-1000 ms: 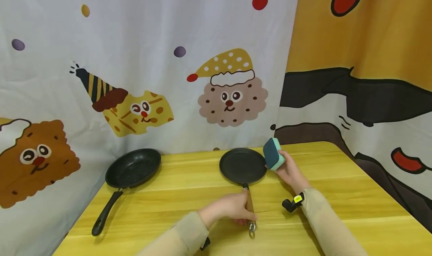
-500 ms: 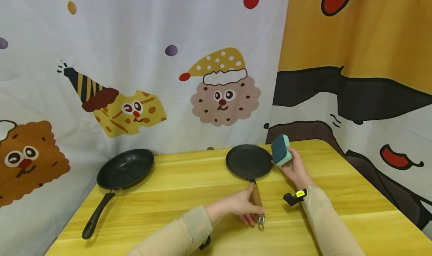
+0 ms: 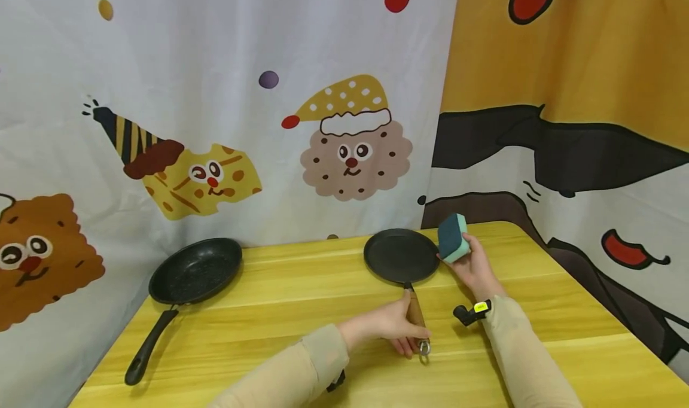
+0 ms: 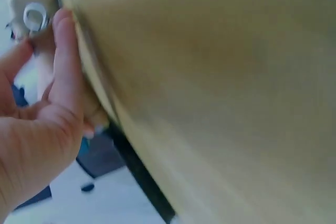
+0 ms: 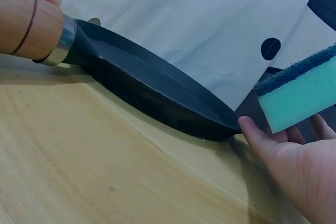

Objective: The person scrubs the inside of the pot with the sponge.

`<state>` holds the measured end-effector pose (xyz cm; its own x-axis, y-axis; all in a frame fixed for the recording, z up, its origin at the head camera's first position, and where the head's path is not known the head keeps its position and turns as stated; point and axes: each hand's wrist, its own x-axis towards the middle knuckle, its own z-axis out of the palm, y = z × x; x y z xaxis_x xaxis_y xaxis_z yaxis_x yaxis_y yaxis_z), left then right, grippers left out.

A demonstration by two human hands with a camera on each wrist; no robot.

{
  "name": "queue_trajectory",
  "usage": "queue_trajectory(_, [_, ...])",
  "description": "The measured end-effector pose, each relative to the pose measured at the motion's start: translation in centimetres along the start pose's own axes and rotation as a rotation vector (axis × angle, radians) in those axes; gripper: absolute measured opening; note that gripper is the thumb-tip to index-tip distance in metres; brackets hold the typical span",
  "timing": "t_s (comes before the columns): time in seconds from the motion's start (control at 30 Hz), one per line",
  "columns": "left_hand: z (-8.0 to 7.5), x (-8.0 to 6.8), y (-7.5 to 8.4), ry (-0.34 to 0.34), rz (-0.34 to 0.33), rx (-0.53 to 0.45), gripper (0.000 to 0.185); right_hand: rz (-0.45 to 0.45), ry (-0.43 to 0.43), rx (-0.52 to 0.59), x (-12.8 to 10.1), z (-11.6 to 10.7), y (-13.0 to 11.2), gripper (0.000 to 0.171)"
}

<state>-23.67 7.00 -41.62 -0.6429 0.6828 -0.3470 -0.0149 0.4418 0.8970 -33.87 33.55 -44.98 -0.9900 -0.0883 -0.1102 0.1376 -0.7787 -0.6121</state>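
Note:
A flat black round pan with a low rim lies on the right half of the table. My left hand grips its brown wooden handle, which ends in a metal ring; the left wrist view shows the thumb and fingers around it. My right hand holds a sponge, mint green with a dark scouring layer, raised beside the pan's right edge. In the right wrist view, one right fingertip is right at the pan rim, and the scouring side faces up.
A deeper black frying pan with a black handle stands at the table's left, its handle toward the front left. Behind the wooden table hangs a white curtain with cartoon prints.
My left hand has shifted the flat pan to the right and slightly farther back. The right hand, with the sponge, has moved right alongside it. The head view has turned slightly right.

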Motion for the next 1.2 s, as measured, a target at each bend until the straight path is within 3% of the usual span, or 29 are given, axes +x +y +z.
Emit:
queue_trajectory(0.13, [-1.8,-1.1,-0.2,-0.075,0.034,0.011,0.096,0.003,0.006,-0.004,0.1,0.2,0.0,0.071])
queue_trajectory(0.23, [-3.5,-2.9,-0.6,-0.109,0.08,0.029,0.087,0.016,0.018,-0.007,0.0,0.6,0.0,0.072])
queue_trajectory(0.37, [-6.0,-6.2,-1.7,-0.104,0.119,0.075,0.075,0.028,0.008,-0.05,-0.1,2.1,0.3,0.072])
queue_trajectory(0.53, [-9.2,-10.2,-3.7,-0.038,0.129,0.082,0.066,0.041,-0.053,-0.205,-0.5,4.9,0.9,0.068])
queue_trajectory(0.7, [-12.5,-15.4,-5.9,0.071,0.082,0.073,0.062,0.068,-0.127,-0.366,-0.7,7.8,2.4,0.066])
queue_trajectory(0.8, [-14.8,-18.9,-7.2,0.14,0.051,0.121,0.06,0.078,-0.143,-0.421,-0.4,9.2,3.2,0.064])
queue_trajectory(0.97, [-19.0,-24.8,-10.2,0.379,0.008,0.326,0.058,0.1,-0.165,-0.436,1.6,12.2,5.6,0.063])
queue_trajectory(1.07, [-21.4,-27.9,-12.0,0.535,-0.046,0.347,0.06,0.127,-0.178,-0.448,3.1,14.3,7.8,0.062])
queue_trajectory(1.2, [-23.4,-30.9,-13.7,0.67,-0.11,0.341,0.063,0.144,-0.168,-0.503,4.5,16.9,10.9,0.061])
